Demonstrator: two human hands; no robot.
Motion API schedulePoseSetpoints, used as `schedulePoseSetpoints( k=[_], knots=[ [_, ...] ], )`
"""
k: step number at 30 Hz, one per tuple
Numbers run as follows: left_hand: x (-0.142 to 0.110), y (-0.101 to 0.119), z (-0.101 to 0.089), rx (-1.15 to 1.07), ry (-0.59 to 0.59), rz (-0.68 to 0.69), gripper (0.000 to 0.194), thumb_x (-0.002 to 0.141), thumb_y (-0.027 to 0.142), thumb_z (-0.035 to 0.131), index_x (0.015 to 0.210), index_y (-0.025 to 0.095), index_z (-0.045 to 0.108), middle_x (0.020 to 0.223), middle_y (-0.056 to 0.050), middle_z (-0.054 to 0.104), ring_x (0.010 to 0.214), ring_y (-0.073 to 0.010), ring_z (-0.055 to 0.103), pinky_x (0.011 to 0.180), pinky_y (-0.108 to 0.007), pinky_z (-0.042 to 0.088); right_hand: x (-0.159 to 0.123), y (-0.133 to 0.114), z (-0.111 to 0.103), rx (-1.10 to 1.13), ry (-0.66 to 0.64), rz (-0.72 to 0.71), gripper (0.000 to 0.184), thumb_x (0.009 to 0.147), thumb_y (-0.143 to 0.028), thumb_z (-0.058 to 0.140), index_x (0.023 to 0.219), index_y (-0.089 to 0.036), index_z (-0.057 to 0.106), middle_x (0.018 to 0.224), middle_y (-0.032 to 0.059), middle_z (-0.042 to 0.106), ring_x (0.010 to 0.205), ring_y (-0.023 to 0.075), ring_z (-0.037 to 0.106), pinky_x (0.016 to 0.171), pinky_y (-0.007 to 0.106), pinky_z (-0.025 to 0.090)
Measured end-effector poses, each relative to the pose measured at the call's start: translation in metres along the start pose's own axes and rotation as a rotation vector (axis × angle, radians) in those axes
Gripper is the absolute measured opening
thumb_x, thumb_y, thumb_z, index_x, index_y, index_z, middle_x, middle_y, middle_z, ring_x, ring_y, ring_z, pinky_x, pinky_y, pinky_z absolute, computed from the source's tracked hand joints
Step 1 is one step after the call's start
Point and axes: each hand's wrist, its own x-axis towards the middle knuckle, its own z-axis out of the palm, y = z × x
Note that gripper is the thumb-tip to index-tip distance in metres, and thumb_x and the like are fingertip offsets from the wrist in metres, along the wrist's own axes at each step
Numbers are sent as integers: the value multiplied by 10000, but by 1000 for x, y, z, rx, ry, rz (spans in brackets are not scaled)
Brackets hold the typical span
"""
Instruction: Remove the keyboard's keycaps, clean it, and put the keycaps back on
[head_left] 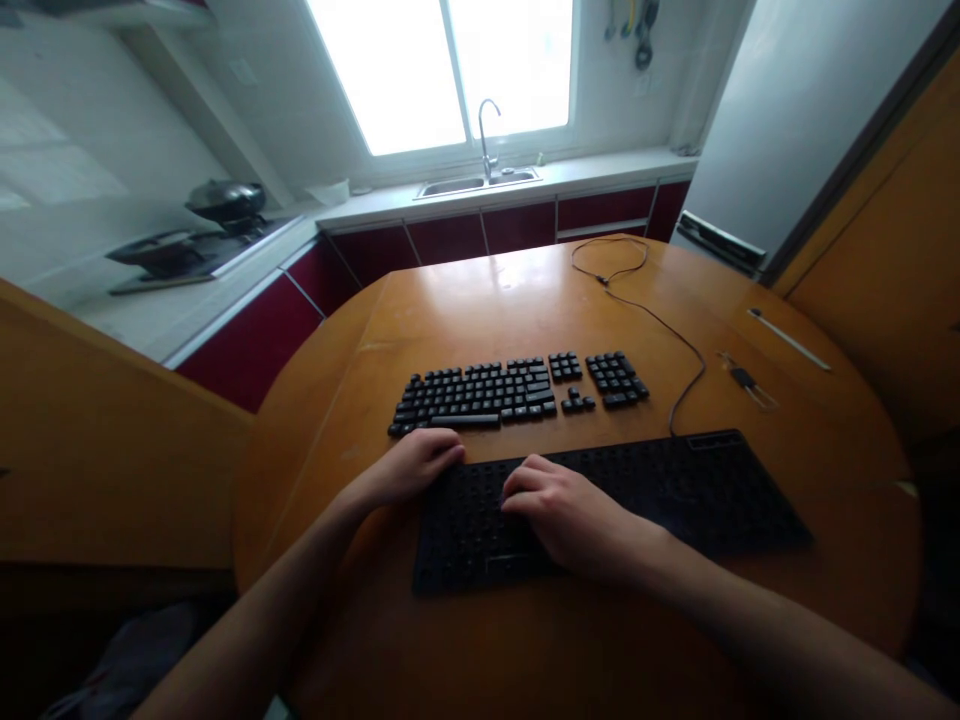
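Note:
A black keyboard base (675, 490), bare of its keycaps, lies on the wooden table in front of me. At its far left corner rests my left hand (420, 462), fingers closed around the edge. My right hand (562, 510) is over the left half of the base, its fingers bent and pressed together; whatever is between the fingertips is hidden. Just beyond the base, loose black keycaps (487, 392) are set out in rows like a keyboard, with the number-pad keycaps (615, 378) grouped at the right. The long space bar (465, 421) lies at the near side.
A cable (703, 365) runs from the base to the far side of the round table (465, 310). At the right are a small tool with a dark grip and wire loop (744, 379) and a thin pale stick (791, 340). Beyond stand a sink, stove and fridge (817, 120).

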Motion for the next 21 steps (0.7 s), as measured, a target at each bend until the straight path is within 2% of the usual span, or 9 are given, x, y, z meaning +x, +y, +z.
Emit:
schedulePoseSetpoints(
  k=[4, 6, 9, 12, 15, 18, 21],
  knots=[
    [0, 1, 0, -3, -4, 2, 351, 972, 397, 474, 798, 150, 654, 747, -18, 624, 715, -156, 545, 661, -254, 421, -3, -2, -6, -165, -50, 239, 198, 805, -38, 544, 730, -160, 681, 857, 82, 650, 882, 206, 554, 833, 328, 497],
    [0, 2, 0, 0, -7, 4, 362, 972, 407, 467, 799, 148, 653, 744, -19, 620, 710, -156, 540, 656, -255, 420, -3, -1, -11, -150, -21, 286, 206, 804, -29, 545, 709, -161, 671, 836, 76, 645, 862, 197, 553, 823, 318, 491],
    [0, 4, 0, 12, -4, 0, 368, 968, 417, 468, 788, 148, 642, 737, -17, 617, 714, -158, 540, 660, -256, 424, -1, -2, -9, -37, 0, 147, 223, 812, -9, 530, 775, -165, 685, 894, 69, 659, 914, 189, 554, 852, 294, 489],
    [0, 4, 0, 18, 1, 5, 359, 968, 408, 468, 787, 152, 641, 744, -17, 622, 724, -159, 543, 675, -258, 428, 0, -6, -1, -24, -70, 5, 211, 804, -16, 529, 803, -162, 681, 919, 72, 661, 930, 196, 549, 854, 294, 494],
    [-1, 3, -1, 15, -6, 10, 353, 974, 399, 461, 796, 153, 642, 753, -18, 624, 729, -160, 550, 684, -260, 432, -2, -8, -3, -139, -115, 77, 171, 792, -43, 542, 720, -160, 645, 837, 78, 648, 868, 211, 542, 820, 326, 495],
    [-1, 3, 0, 11, -15, 5, 351, 977, 398, 459, 808, 153, 644, 756, -20, 623, 731, -162, 552, 675, -259, 429, -5, -6, -10, -171, -79, 192, 188, 785, -36, 539, 678, -166, 625, 787, 74, 634, 830, 206, 540, 785, 327, 490],
    [-1, 4, 0, 12, -6, 1, 346, 976, 395, 466, 802, 151, 640, 753, -17, 620, 726, -158, 548, 669, -256, 426, -4, -5, -8, -42, 13, 121, 197, 812, -29, 524, 775, -164, 662, 884, 71, 650, 895, 188, 551, 828, 294, 491]
  ],
)
